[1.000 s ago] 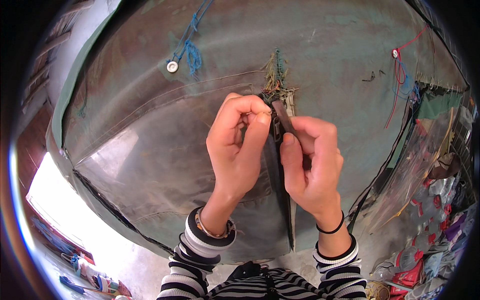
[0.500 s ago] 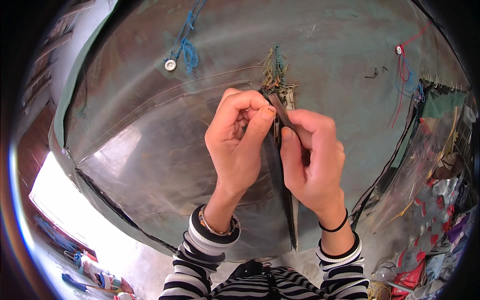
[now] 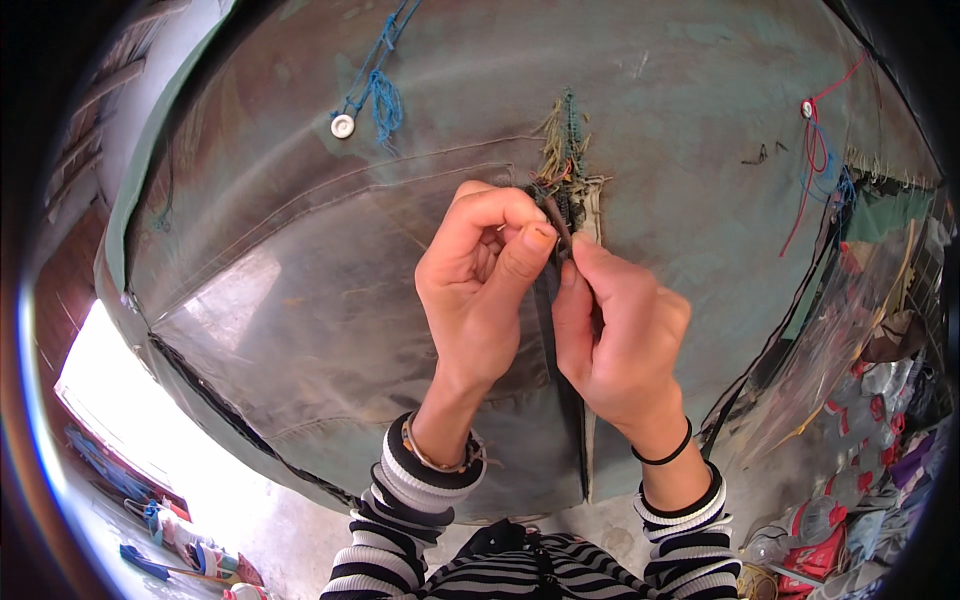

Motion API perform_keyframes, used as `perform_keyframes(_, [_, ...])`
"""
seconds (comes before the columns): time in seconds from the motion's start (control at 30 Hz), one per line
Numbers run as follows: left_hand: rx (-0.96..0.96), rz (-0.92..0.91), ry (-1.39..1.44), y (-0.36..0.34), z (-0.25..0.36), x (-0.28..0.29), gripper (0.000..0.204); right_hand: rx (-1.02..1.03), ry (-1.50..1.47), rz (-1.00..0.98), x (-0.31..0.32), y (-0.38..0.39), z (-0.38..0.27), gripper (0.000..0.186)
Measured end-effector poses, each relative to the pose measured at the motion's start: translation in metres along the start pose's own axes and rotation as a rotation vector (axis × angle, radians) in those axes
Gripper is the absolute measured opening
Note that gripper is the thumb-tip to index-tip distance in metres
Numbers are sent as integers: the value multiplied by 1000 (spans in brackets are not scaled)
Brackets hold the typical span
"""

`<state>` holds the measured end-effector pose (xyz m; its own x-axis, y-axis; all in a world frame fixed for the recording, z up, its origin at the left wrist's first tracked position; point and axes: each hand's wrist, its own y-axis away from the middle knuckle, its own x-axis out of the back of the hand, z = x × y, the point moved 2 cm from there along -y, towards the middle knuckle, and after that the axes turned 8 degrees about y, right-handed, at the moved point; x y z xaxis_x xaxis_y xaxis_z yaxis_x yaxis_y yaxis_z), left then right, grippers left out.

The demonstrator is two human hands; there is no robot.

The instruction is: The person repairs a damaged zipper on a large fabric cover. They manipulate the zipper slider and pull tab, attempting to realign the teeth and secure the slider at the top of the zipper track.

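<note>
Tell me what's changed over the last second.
The right hand has turned, and its thumb and index fingertips have shifted leftward, closer to the left hand. Less of the dark strip pinched between them shows now. Nothing was visibly taken hold of or let go. The left hand stays pinched beside the strip; the blue cord still hangs by the white ring.

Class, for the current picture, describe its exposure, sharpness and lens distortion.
Head view: the lower left burns out to white; head view: the left hand and right hand look fairly sharp; head view: the tarp's left edge bows outward, and the picture's corners fall to black.
</note>
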<state>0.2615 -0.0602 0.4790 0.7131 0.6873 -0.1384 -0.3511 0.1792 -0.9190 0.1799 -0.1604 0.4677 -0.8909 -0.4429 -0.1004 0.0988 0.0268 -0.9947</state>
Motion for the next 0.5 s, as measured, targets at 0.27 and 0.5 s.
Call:
perform_keyframes(0.27, [-90,-39,-99,2,-3,4,8,-55,95,-122,-5,-10,-5,21])
perform_keyframes(0.5, [-57,25,-30,-1,-4,8,9,-677,-655,-125,22,-4,-5,28])
